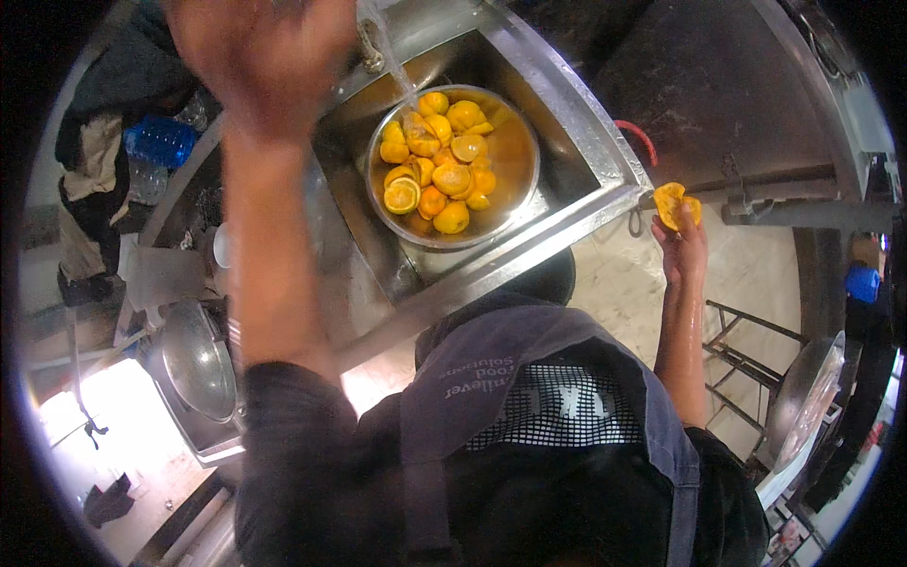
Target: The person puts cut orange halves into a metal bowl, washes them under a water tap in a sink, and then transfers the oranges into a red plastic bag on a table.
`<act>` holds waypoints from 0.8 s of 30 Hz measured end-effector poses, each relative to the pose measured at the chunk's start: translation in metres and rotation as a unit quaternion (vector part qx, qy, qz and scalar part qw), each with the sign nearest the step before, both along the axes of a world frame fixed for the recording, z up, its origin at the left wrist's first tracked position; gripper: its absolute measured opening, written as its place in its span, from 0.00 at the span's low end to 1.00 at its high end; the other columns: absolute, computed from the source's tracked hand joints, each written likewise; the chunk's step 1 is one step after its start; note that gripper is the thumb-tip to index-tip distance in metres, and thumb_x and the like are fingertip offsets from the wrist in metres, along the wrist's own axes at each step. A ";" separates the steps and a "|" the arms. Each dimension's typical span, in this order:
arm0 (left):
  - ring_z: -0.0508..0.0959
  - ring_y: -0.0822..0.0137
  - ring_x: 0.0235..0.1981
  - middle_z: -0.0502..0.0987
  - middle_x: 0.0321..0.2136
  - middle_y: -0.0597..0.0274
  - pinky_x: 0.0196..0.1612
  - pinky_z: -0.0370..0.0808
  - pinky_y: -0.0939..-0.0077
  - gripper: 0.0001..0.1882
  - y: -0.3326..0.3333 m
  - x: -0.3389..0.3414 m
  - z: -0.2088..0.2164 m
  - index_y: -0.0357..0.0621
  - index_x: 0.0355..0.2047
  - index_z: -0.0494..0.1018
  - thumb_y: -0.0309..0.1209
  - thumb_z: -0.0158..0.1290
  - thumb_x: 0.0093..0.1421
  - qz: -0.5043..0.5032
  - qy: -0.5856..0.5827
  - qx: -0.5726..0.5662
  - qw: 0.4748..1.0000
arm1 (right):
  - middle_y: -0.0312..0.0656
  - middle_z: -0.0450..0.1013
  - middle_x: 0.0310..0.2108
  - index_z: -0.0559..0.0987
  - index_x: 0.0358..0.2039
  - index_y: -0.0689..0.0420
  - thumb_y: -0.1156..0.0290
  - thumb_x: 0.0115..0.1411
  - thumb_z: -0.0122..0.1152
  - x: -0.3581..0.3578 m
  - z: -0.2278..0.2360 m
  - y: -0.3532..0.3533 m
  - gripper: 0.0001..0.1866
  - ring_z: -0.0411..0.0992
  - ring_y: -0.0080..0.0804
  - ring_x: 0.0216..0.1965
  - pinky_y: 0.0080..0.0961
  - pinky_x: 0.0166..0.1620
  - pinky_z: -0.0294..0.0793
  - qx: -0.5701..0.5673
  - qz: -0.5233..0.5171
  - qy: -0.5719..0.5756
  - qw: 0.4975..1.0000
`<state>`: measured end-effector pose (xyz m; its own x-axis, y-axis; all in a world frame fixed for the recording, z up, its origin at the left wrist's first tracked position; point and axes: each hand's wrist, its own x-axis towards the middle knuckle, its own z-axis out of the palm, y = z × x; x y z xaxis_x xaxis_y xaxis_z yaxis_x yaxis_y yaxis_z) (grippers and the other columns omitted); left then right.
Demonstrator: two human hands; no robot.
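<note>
Your left grip (269, 61) is blurring near the sink (543, 80), its hold unclear; your right grip (682, 248) is holding 1 fruit (671, 203) above the floor (624, 274), risking a drop if wet.

Citrus pieces (453, 179) in bowl (513, 180), bowl in sink (559, 142)

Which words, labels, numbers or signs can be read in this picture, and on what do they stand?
Grey apron: small pale lettering, upside down in this view; wording not copied here.
Black shirt: large white letters over a grid print, partly covered by the apron; not copied.
Blue plastic bottle: no text can be made out.
Steel bowl and citrus pieces: no text shows.
</note>
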<state>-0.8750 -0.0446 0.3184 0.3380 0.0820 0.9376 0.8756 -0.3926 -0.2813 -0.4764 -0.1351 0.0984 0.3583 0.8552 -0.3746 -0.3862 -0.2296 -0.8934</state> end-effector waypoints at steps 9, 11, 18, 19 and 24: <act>0.69 0.65 0.24 0.67 0.22 0.60 0.28 0.70 0.69 0.11 0.011 -0.005 -0.269 0.39 0.29 0.65 0.34 0.41 0.60 -0.234 -0.890 -0.327 0.216 | 0.46 0.69 0.38 0.66 0.43 0.63 0.63 0.57 0.51 0.019 -0.019 0.007 0.19 0.71 0.37 0.36 0.32 0.37 0.75 -0.020 -0.037 0.078 0.996; 0.70 0.60 0.25 0.68 0.24 0.55 0.32 0.73 0.66 0.13 0.022 0.008 -0.267 0.35 0.32 0.65 0.35 0.39 0.61 -0.271 -0.930 -0.234 0.085 | 0.47 0.69 0.40 0.66 0.43 0.64 0.65 0.57 0.50 0.006 -0.015 0.011 0.18 0.71 0.37 0.40 0.34 0.40 0.75 0.005 -0.020 0.139 0.990; 0.70 0.55 0.31 0.68 0.31 0.47 0.34 0.72 0.65 0.12 0.048 0.003 -0.281 0.32 0.34 0.62 0.29 0.33 0.59 -0.454 -0.852 -0.243 0.096 | 0.48 0.67 0.43 0.65 0.45 0.63 0.68 0.58 0.48 -0.031 -0.009 0.018 0.17 0.69 0.39 0.44 0.37 0.44 0.73 0.025 0.072 0.259 0.963; 0.70 0.55 0.32 0.68 0.31 0.47 0.34 0.72 0.66 0.11 0.050 0.001 -0.282 0.32 0.34 0.62 0.28 0.34 0.58 -0.478 -0.843 -0.233 0.085 | 0.48 0.67 0.43 0.65 0.45 0.63 0.68 0.58 0.48 -0.038 -0.006 0.019 0.17 0.68 0.39 0.45 0.37 0.44 0.73 0.024 0.085 0.270 0.959; 0.72 0.58 0.33 0.70 0.30 0.53 0.38 0.72 0.66 0.09 0.051 0.019 -0.255 0.34 0.32 0.65 0.26 0.37 0.57 -0.375 -0.868 -0.298 0.128 | 0.52 0.63 0.46 0.61 0.48 0.64 0.73 0.56 0.50 -0.064 -0.007 0.024 0.20 0.65 0.44 0.48 0.39 0.46 0.72 0.004 0.093 0.305 0.948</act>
